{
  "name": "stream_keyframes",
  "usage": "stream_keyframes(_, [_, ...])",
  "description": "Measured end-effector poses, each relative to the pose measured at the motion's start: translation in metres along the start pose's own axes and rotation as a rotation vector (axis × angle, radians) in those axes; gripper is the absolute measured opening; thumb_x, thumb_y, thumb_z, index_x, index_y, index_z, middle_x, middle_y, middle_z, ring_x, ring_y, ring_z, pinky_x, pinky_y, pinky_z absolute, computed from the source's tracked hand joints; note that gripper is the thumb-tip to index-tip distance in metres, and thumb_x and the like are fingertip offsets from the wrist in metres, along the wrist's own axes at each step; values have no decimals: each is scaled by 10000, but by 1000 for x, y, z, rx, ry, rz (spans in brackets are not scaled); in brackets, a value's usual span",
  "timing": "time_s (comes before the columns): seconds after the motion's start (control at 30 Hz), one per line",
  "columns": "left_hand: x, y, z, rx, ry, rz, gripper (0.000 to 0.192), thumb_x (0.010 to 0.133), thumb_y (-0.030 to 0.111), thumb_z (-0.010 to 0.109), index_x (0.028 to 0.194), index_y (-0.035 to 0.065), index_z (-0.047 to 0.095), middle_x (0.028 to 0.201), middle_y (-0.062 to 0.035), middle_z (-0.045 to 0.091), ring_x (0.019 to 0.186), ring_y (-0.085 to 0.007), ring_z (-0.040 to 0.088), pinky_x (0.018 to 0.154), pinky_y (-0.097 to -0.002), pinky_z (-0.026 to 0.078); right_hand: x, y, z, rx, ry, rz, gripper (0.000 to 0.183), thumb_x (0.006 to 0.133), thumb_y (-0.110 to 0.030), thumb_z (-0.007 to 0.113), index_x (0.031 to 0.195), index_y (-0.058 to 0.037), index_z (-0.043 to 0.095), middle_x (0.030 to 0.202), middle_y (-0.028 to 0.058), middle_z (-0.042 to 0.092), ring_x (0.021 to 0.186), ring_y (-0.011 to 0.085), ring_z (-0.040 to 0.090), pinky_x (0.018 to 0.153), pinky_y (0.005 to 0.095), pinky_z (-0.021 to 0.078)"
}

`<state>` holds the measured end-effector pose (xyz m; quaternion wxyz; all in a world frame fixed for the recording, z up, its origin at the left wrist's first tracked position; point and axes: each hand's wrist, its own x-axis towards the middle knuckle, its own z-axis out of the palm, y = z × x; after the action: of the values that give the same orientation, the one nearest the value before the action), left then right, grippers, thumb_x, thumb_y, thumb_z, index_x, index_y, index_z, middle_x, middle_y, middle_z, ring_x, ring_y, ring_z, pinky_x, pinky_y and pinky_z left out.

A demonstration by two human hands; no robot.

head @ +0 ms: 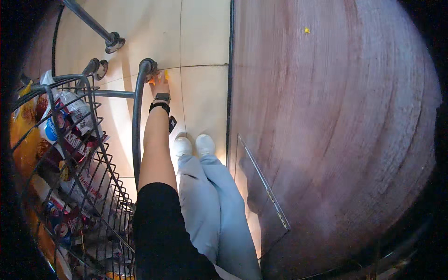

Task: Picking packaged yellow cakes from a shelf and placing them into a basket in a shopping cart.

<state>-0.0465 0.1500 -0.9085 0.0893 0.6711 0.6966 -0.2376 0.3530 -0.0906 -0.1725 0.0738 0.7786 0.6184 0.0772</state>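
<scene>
My left hand (160, 82) reaches down at the tiled floor, beside a caster (148, 65) of a wire shopping cart. A small orange-yellow item (166, 74) shows at both sides of its fingers; whether they grip it is unclear. The wrist bears a smartwatch (162, 97) and a black band, with a small black tag hanging near it. My right hand is out of view. To the left, the cart's wire basket (94, 115) holds several printed plastic packages (75, 140), red, white and blue, and yellow-orange ones at its far side.
The cart's grey tube frame (137, 122) rises close to the left arm. Its other casters (114, 42) stand at upper left. My white shoes (205, 145) are on pale tiles (204, 94). A wood-patterned surface (315, 122) spans the right, bearing a yellow scrap (307, 30) and a metal strip (262, 178).
</scene>
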Motion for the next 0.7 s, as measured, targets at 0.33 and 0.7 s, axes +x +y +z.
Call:
stream_keyframes(0.33, [-61,11,-25,-309,-154,-191,387,849,178,429,1217,88,508,1331,-122,401,1251,-276,343,965,-498,328,1,13,-13,61,15,-9,362,767,-179,622,1103,-87,524,1177,220,451,1060,393,446,871,511,383])
stream_keyframes(0.7, [-254,92,-271,-470,-576,-30,360,820,166,476,1150,29,528,1235,-180,461,1174,-337,419,965,-450,375,-21,26,-56,130,115,2,363,781,-226,638,1100,-84,537,1167,226,460,1040,393,457,853,517,395])
